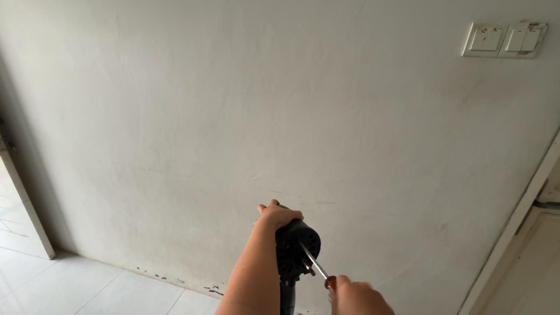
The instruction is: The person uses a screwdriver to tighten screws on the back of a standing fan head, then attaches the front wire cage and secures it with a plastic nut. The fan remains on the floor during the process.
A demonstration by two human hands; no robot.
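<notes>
My left hand (276,216) grips the top of a black round motor housing (297,248) that stands on a dark pole (287,297) in front of a white wall. My right hand (357,297) at the bottom edge holds a screwdriver (315,265) by its amber handle. The metal shaft slants up and left, and its tip touches the face of the black housing near the centre. Small holes show around the housing's face.
A scuffed white wall (262,116) fills the view. A double light switch (504,39) sits at the top right. A white door frame (519,216) runs down the right side, a doorway edge (23,198) stands at left, and pale floor tiles (87,286) lie below.
</notes>
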